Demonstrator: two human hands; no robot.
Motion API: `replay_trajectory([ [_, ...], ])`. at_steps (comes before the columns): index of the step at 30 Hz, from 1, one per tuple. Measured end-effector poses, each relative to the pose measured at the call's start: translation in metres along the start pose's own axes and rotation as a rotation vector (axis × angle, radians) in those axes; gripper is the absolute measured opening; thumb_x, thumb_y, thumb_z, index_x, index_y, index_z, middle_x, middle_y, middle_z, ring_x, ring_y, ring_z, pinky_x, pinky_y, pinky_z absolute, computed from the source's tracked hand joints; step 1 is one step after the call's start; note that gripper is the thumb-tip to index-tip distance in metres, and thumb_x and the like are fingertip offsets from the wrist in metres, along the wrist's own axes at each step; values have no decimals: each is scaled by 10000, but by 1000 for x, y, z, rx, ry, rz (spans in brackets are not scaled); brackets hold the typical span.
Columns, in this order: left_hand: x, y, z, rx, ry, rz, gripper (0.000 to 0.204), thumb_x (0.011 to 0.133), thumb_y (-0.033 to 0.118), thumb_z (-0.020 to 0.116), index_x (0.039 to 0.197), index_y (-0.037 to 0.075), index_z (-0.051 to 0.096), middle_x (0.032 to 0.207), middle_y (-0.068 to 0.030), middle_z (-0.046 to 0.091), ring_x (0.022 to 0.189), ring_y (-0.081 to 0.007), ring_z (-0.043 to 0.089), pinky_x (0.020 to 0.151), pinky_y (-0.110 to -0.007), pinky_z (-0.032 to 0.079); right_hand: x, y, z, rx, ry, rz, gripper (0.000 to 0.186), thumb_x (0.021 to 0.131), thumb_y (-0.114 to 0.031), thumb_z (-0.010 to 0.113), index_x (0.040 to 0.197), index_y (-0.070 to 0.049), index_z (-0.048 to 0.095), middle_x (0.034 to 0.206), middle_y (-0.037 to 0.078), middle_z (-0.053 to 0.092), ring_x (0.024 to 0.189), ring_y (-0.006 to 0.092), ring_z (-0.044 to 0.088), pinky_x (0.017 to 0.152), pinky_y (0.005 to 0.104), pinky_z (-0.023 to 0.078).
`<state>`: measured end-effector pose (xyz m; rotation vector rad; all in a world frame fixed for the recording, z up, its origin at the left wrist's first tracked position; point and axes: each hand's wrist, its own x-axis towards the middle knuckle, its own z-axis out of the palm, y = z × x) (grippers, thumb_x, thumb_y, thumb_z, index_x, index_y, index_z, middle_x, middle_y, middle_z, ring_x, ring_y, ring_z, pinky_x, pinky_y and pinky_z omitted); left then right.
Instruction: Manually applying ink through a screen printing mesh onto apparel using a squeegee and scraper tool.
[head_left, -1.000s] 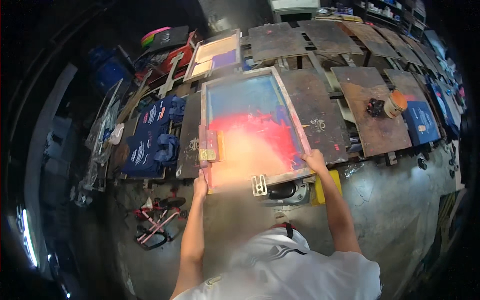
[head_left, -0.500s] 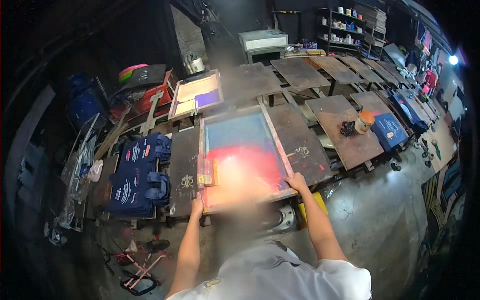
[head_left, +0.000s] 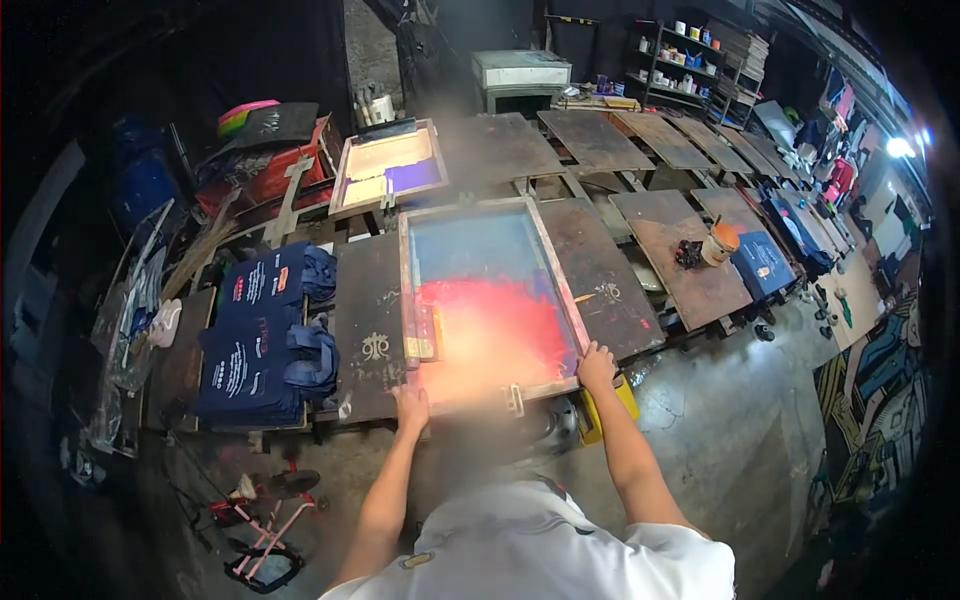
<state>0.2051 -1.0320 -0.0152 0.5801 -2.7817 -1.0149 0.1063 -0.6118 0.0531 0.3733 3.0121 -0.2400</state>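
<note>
A wooden-framed printing screen (head_left: 470, 245) lies before me, its blue-grey mesh covered in its nearer part with red and pinkish ink (head_left: 510, 325). My left hand (head_left: 411, 408) grips the near left corner of the frame. At the near right corner, my right hand (head_left: 598, 368) is closed on the frame's side, fingers over the top. A squeegee with a yellowish edge (head_left: 424, 333) rests inside the screen along its left side. Whatever lies beneath the screen is hidden, and a blur covers part of its near edge.
Navy tote bags (head_left: 245, 360) are stacked at the left. Another screen with purple ink (head_left: 405, 178) stands beyond. Dark boards (head_left: 680, 255) line the tables, one bearing an orange-topped jar (head_left: 720, 243). A small pink-framed bicycle (head_left: 265, 535) is on the floor, lower left.
The screen's near edge has come down level, and its frame sits straighter. My left hand has shifted slightly right along the corner; my right hand still holds its side. The view has tilted a little.
</note>
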Motion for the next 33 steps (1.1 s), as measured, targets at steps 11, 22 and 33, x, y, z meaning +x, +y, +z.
replay_trajectory([
  [11, -8, 33, -24, 258, 75, -39, 334, 882, 269, 619, 947, -57, 645, 1077, -202, 542, 1104, -379, 478, 961, -483, 403, 0, -18, 11, -73, 3, 114, 639, 892, -330, 673, 1446, -106, 445, 1245, 220, 562, 1136, 403, 549, 918, 495, 507],
  [22, -10, 33, -22, 187, 59, -78, 329, 832, 211, 686, 1004, -68, 664, 1103, -226, 549, 1114, -397, 479, 968, -487, 406, -3, -12, 26, -72, 103, 127, 643, 881, -301, 661, 1441, -71, 444, 1204, 217, 566, 1115, 390, 538, 916, 469, 511],
  [33, -18, 60, -8, 123, 249, 21, 479, 824, 224, 674, 1221, -27, 576, 1178, -232, 547, 1124, -414, 487, 971, -526, 397, -64, 77, -14, 812, -40, -138, 769, 764, -339, 777, 1434, -115, 472, 1278, 209, 590, 1203, 373, 528, 1015, 522, 405],
])
